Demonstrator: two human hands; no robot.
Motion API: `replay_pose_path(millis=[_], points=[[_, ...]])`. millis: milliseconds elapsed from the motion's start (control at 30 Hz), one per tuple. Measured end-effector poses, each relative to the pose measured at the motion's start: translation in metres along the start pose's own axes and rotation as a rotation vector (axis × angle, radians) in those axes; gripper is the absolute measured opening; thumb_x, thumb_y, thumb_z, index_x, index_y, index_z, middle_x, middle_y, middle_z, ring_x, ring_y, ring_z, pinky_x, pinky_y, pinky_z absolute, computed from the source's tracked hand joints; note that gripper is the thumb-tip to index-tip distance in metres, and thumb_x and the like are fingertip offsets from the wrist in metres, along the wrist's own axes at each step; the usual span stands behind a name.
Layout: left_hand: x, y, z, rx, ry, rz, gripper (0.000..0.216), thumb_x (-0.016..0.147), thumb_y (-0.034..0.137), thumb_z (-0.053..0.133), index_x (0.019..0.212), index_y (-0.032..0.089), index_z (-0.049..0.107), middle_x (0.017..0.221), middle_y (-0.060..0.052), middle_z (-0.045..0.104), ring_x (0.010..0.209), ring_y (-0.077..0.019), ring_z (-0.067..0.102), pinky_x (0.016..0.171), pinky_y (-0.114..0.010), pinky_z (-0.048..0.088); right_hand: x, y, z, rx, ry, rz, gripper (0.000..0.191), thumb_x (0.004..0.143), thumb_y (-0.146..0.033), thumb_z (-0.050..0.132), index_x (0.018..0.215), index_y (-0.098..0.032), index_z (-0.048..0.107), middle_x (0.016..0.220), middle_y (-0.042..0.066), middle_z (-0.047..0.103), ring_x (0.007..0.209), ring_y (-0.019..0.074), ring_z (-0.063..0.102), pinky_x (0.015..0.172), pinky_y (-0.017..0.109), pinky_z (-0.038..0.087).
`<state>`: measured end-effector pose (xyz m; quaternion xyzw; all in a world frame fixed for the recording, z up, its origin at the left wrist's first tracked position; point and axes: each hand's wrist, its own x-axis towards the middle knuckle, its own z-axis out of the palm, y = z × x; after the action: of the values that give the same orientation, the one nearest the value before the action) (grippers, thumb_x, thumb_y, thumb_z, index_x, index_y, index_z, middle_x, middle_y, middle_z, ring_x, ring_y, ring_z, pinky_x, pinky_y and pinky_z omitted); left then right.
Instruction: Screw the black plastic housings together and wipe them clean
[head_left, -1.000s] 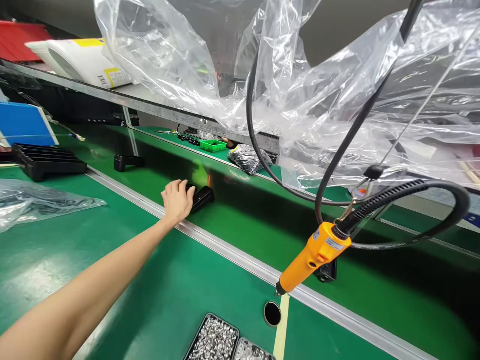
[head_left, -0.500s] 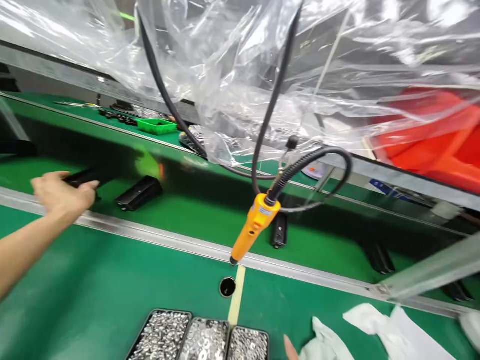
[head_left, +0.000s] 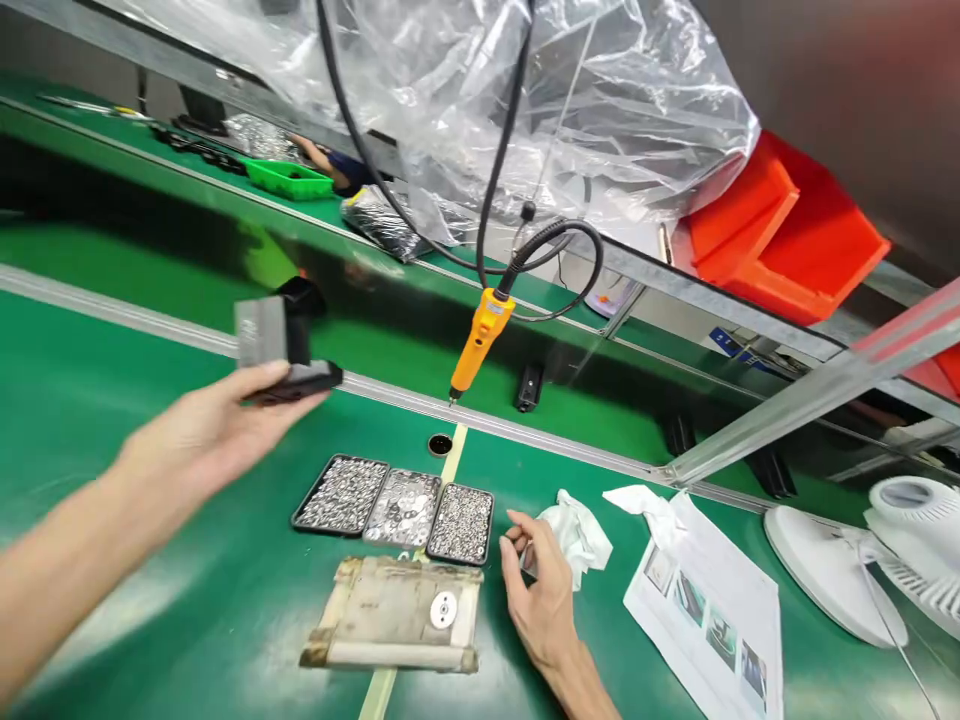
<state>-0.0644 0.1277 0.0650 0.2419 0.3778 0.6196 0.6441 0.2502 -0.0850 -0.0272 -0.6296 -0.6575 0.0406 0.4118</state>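
My left hand (head_left: pixel 225 425) is closed around a black and grey angular housing (head_left: pixel 289 345), lifted over the left side of the bench. Its thumb presses the near face, with the fingers underneath. My right hand (head_left: pixel 541 590) rests low at the bench, fingers curled in and thumb near the index finger. Something dark shows between those fingers, too small to name. Beside it lies a crumpled white cloth (head_left: pixel 577 535). Left of that hand, a worn, stained pad (head_left: pixel 382 605) carries a round white disc (head_left: pixel 443 609).
Trays of small metal parts (head_left: pixel 341 495) stand behind the pad. An orange electric screwdriver (head_left: pixel 480 345) hangs from its cable above a round hole (head_left: pixel 440 445). Black parts (head_left: pixel 529 388) lie on the rear ledge. Right are an instruction sheet (head_left: pixel 705 610), white fan (head_left: pixel 915 540) and slanted post (head_left: pixel 810 390).
My left hand has moved right and toward me from the rear ledge, bringing the housing with it. The view has tilted down; my right hand, the pad and the fan now show.
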Motion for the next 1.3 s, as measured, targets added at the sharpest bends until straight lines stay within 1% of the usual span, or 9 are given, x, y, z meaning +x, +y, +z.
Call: replay_pose_path(millis=[100, 200, 300, 433, 600, 800, 933, 1067, 1300], points=[[-0.036, -0.030, 0.001, -0.041, -0.082, -0.019, 0.032, 0.092, 0.007, 0.060, 0.123, 0.000, 0.064, 0.122, -0.020, 0.072, 0.122, -0.0312, 0.068, 0.102, -0.042, 0.063, 0.019, -0.012, -0.006, 0.035, -0.146, -0.035, 0.016, 0.103, -0.019, 0.056, 0.114, -0.021, 0.068, 0.105, 0.006, 0.067, 0.097, 0.0167, 0.063, 0.079, 0.029, 0.053], [-0.058, -0.057, 0.003, -0.046, -0.122, 0.021, 0.035, 0.088, 0.013, 0.074, 0.121, 0.004, 0.065, 0.124, -0.020, 0.072, 0.122, -0.0338, 0.068, 0.111, -0.045, 0.057, 0.042, -0.018, -0.003, 0.017, -0.295, -0.071, 0.013, 0.096, -0.017, 0.068, 0.105, -0.025, 0.073, 0.102, 0.002, 0.069, 0.099, 0.0178, 0.063, 0.086, 0.031, 0.052], [-0.065, -0.070, -0.004, -0.022, -0.140, 0.048, 0.043, 0.085, 0.020, 0.083, 0.121, 0.010, 0.064, 0.127, -0.018, 0.071, 0.125, -0.0344, 0.067, 0.115, -0.046, 0.054, 0.060, -0.017, 0.006, -0.010, -0.395, -0.077, 0.017, 0.089, -0.021, 0.080, 0.104, -0.028, 0.074, 0.101, 0.000, 0.069, 0.100, 0.0186, 0.063, 0.088, 0.031, 0.050], [-0.063, -0.075, -0.017, 0.012, -0.124, 0.061, 0.052, 0.080, 0.024, 0.090, 0.122, 0.016, 0.061, 0.129, -0.016, 0.071, 0.128, -0.0332, 0.065, 0.117, -0.046, 0.051, 0.067, -0.014, 0.018, -0.019, -0.468, -0.075, 0.008, 0.091, -0.022, 0.077, 0.096, -0.026, 0.072, 0.098, 0.000, 0.066, 0.099, 0.0189, 0.061, 0.085, 0.031, 0.047], [-0.063, -0.078, -0.020, 0.021, -0.118, 0.047, 0.058, 0.076, 0.027, 0.094, 0.122, 0.017, 0.060, 0.128, -0.014, 0.071, 0.124, -0.0330, 0.068, 0.120, -0.051, 0.048, 0.066, -0.013, 0.021, 0.012, -0.490, -0.066, 0.008, 0.095, -0.017, 0.069, 0.092, -0.024, 0.068, 0.096, 0.000, 0.065, 0.096, 0.0186, 0.057, 0.086, 0.032, 0.042], [-0.068, -0.078, -0.016, 0.040, -0.130, 0.034, 0.060, 0.076, 0.028, 0.094, 0.123, 0.015, 0.059, 0.125, -0.016, 0.072, 0.121, -0.0341, 0.069, 0.121, -0.059, 0.043, 0.069, -0.012, 0.019, 0.095, -0.454, -0.009, 0.011, 0.099, -0.020, 0.064, 0.088, -0.020, 0.064, 0.091, 0.001, 0.063, 0.092, 0.0171, 0.054, 0.085, 0.031, 0.040], [-0.068, -0.077, -0.017, 0.038, -0.135, 0.037, 0.058, 0.077, 0.026, 0.093, 0.123, 0.015, 0.059, 0.127, -0.015, 0.072, 0.122, -0.0335, 0.068, 0.122, -0.059, 0.043, 0.056, -0.029, 0.000, 0.173, -0.405, 0.073, 0.017, 0.102, -0.026, 0.059, 0.088, -0.020, 0.064, 0.088, 0.000, 0.061, 0.081, 0.0144, 0.051, 0.074, 0.028, 0.039], [-0.068, -0.076, -0.018, 0.036, -0.143, 0.038, 0.053, 0.079, 0.024, 0.091, 0.121, 0.015, 0.060, 0.128, -0.013, 0.071, 0.124, -0.0326, 0.068, 0.122, -0.056, 0.044, 0.029, -0.055, -0.022, 0.276, -0.510, 0.168, 0.016, 0.100, -0.028, 0.063, 0.086, -0.022, 0.068, 0.086, -0.001, 0.061, 0.079, 0.0131, 0.052, 0.071, 0.026, 0.039], [-0.074, -0.075, -0.015, 0.093, -0.177, 0.031, 0.051, 0.082, 0.025, 0.089, 0.124, 0.016, 0.061, 0.126, -0.012, 0.072, 0.124, -0.0329, 0.067, 0.123, -0.059, 0.041, 0.004, -0.069, -0.023, 0.209, -0.450, 0.139, 0.017, 0.103, -0.028, 0.059, 0.091, -0.024, 0.071, 0.088, 0.001, 0.065, 0.084, 0.0136, 0.056, 0.074, 0.028, 0.040]])
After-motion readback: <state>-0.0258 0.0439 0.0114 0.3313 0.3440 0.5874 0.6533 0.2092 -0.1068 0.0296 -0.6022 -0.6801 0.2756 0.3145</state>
